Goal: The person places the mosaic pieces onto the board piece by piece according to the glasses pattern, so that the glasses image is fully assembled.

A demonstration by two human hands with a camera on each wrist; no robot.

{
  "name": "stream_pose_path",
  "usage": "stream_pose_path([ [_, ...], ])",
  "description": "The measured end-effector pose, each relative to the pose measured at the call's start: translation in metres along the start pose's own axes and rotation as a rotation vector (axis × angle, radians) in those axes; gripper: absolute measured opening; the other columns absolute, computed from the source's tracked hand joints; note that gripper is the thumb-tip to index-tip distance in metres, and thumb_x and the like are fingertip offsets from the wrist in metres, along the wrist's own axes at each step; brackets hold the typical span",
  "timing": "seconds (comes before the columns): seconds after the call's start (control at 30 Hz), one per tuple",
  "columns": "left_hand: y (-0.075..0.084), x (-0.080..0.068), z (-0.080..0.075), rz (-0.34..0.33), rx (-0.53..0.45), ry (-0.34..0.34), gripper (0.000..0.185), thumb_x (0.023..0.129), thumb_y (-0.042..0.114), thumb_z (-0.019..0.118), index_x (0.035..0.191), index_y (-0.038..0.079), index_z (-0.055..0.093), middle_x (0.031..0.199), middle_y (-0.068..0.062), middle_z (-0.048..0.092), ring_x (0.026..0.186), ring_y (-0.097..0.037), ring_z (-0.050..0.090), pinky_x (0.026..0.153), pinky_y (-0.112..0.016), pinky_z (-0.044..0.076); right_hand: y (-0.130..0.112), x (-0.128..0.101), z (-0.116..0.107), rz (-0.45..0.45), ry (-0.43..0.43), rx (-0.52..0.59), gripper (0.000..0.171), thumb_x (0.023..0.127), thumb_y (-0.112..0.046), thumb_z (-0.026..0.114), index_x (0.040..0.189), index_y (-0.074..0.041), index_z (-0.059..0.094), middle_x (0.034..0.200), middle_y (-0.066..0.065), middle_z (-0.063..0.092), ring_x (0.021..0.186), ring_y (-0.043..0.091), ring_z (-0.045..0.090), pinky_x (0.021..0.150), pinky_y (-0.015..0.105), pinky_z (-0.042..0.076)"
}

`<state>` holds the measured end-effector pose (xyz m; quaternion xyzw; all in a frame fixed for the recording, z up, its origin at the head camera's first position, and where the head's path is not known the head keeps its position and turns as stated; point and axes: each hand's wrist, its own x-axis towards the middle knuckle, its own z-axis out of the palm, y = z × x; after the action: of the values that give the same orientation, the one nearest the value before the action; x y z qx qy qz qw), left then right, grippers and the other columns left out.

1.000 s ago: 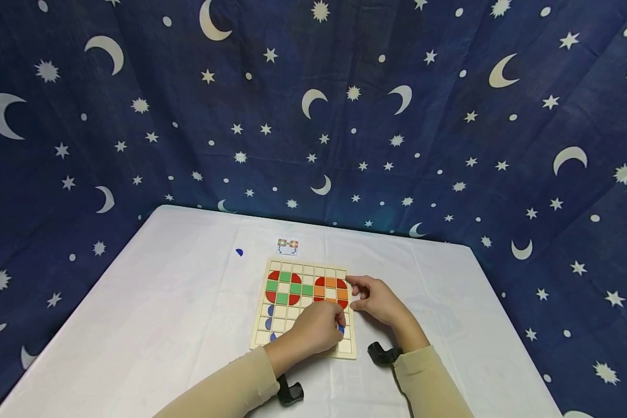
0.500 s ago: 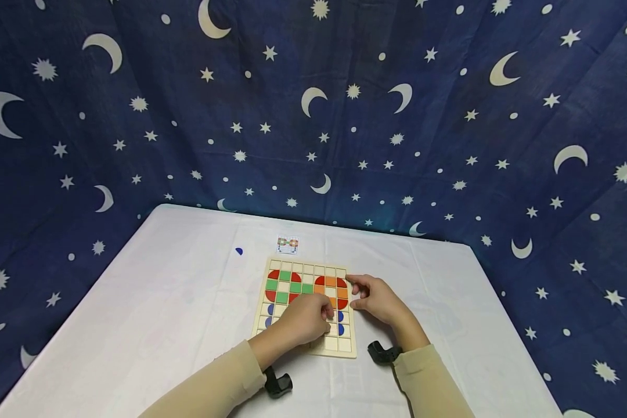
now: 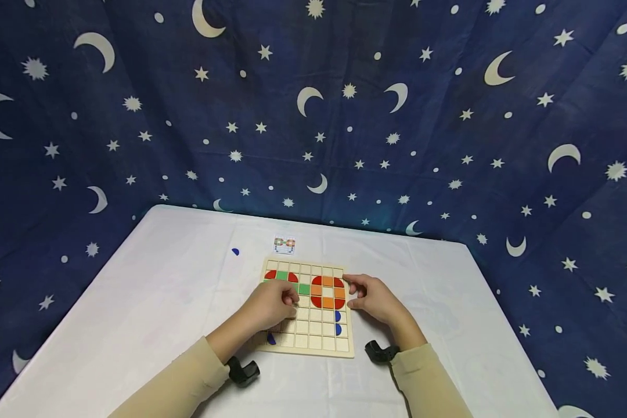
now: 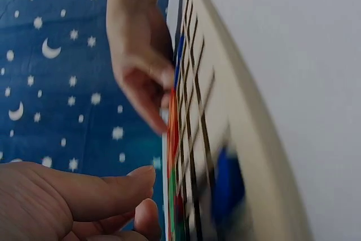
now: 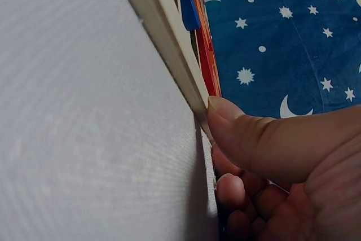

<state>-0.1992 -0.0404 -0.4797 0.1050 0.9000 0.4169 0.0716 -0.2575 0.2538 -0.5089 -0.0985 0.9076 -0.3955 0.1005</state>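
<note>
- One wide backdrop (image 3: 345, 104) of dark blue cloth, printed with pale moons and stars, hangs behind your table and fills most of the head view; no writing shows on it.
- Your white table (image 3: 151, 302) carries everything else.
- A pale wooden grid board (image 3: 313, 334) lies flat near the front middle of the table, between your two hands. On it, a ring of red and orange tiles (image 3: 327, 291) sits toward the right of the upper rows, and green and red tiles (image 3: 284, 277) lie to its left, partly under your left hand.
- Your left hand (image 3: 271, 305) rests on the board's left half, fingers bent down onto the tiles. You cannot tell from any view whether it pinches a piece.
- Your right hand (image 3: 371, 297) sits at the board's right edge. The right wrist view shows the thumb (image 5: 259, 139) pressed against that edge and the other fingers curled below it, so it grips the board.
- A small card (image 3: 284, 244) with a coloured pattern lies just beyond the board's far edge; any print on it is too small to read.
- Two blue half-round pieces (image 3: 337, 323) sit in the board's right column, and another blue piece (image 3: 271, 339) lies near its lower left corner.
- A lone blue piece (image 3: 235, 252) lies on the table, left of the card.
</note>
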Motion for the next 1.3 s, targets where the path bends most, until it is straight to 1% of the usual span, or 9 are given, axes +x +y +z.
stream_pose_path([
  [0.17, -0.024, 0.0, -0.03, -0.093, -0.013, 0.059, 0.017, 0.083, 0.001, 0.084, 0.093, 0.01, 0.074, 0.078, 0.0, 0.059, 0.074, -0.015, 0.055, 0.064, -0.028, 0.044, 0.0, 0.0, 0.002, 0.004, 0.002, 0.008, 0.066, 0.084, 0.003, 0.086, 0.146, -0.009, 0.066, 0.098, 0.002, 0.062, 0.089, 0.018, 0.052, 0.078, 0.028, 0.043],
  [0.37, -0.055, 0.004, -0.064, -0.163, 0.005, 0.131, 0.02, 0.087, 0.004, 0.082, 0.105, 0.005, 0.074, 0.083, -0.003, 0.061, 0.072, -0.017, 0.057, 0.06, -0.028, 0.047, -0.002, 0.0, 0.001, 0.018, 0.006, 0.011, 0.066, 0.084, 0.004, 0.086, 0.146, -0.009, 0.066, 0.098, 0.002, 0.062, 0.09, 0.019, 0.052, 0.079, 0.029, 0.043],
  [0.5, -0.069, 0.011, -0.081, -0.209, 0.029, 0.19, 0.031, 0.088, 0.007, 0.083, 0.116, 0.002, 0.071, 0.087, -0.005, 0.061, 0.074, -0.019, 0.057, 0.063, -0.03, 0.047, -0.002, -0.001, 0.001, 0.025, 0.008, 0.013, 0.067, 0.084, 0.004, 0.086, 0.146, -0.01, 0.066, 0.098, 0.003, 0.061, 0.091, 0.019, 0.052, 0.079, 0.029, 0.043],
  [0.57, -0.074, 0.015, -0.087, -0.233, 0.044, 0.217, 0.037, 0.088, 0.009, 0.083, 0.121, 0.001, 0.069, 0.09, -0.006, 0.062, 0.078, -0.021, 0.057, 0.068, -0.032, 0.047, -0.002, -0.001, 0.001, 0.028, 0.007, 0.016, 0.067, 0.084, 0.004, 0.086, 0.146, -0.01, 0.066, 0.098, 0.002, 0.061, 0.091, 0.019, 0.052, 0.079, 0.029, 0.043],
  [0.73, -0.083, 0.027, -0.095, -0.266, 0.091, 0.268, 0.047, 0.088, 0.012, 0.083, 0.129, -0.003, 0.065, 0.095, -0.008, 0.065, 0.088, -0.025, 0.059, 0.081, -0.039, 0.048, -0.001, -0.002, 0.002, 0.031, 0.008, 0.014, 0.066, 0.084, 0.003, 0.086, 0.146, -0.011, 0.066, 0.098, 0.002, 0.062, 0.091, 0.018, 0.053, 0.079, 0.027, 0.043],
  [0.87, -0.087, 0.038, -0.097, -0.294, 0.115, 0.281, 0.051, 0.089, 0.013, 0.082, 0.132, -0.007, 0.063, 0.1, -0.012, 0.066, 0.094, -0.03, 0.06, 0.089, -0.046, 0.051, -0.002, -0.002, 0.001, 0.014, 0.002, 0.025, 0.065, 0.084, 0.004, 0.086, 0.145, -0.01, 0.067, 0.097, 0.002, 0.062, 0.09, 0.019, 0.052, 0.078, 0.027, 0.043],
  [1.03, -0.089, 0.052, -0.098, -0.345, 0.114, 0.309, 0.046, 0.09, 0.014, 0.079, 0.129, -0.007, 0.066, 0.114, -0.021, 0.073, 0.106, -0.038, 0.065, 0.098, -0.053, 0.052, -0.001, -0.001, 0.001, -0.008, -0.001, 0.036, 0.065, 0.084, 0.005, 0.085, 0.144, -0.009, 0.067, 0.097, 0.002, 0.062, 0.089, 0.019, 0.052, 0.077, 0.027, 0.043],
  [1.13, -0.089, 0.058, -0.097, -0.357, 0.105, 0.314, 0.04, 0.091, 0.013, 0.078, 0.124, -0.006, 0.068, 0.117, -0.023, 0.073, 0.108, -0.04, 0.066, 0.097, -0.054, 0.052, 0.0, -0.001, 0.001, -0.013, -0.001, 0.038, 0.065, 0.083, 0.006, 0.085, 0.144, -0.009, 0.067, 0.097, 0.002, 0.061, 0.089, 0.018, 0.052, 0.077, 0.027, 0.043],
  [1.3, -0.09, 0.065, -0.097, -0.344, 0.099, 0.306, 0.025, 0.091, 0.012, 0.078, 0.112, -0.001, 0.072, 0.105, -0.018, 0.073, 0.1, -0.036, 0.065, 0.089, -0.049, 0.051, 0.001, 0.0, 0.001, -0.009, -0.001, 0.039, 0.065, 0.084, 0.006, 0.085, 0.144, -0.009, 0.067, 0.097, 0.002, 0.062, 0.089, 0.018, 0.052, 0.077, 0.027, 0.044],
])
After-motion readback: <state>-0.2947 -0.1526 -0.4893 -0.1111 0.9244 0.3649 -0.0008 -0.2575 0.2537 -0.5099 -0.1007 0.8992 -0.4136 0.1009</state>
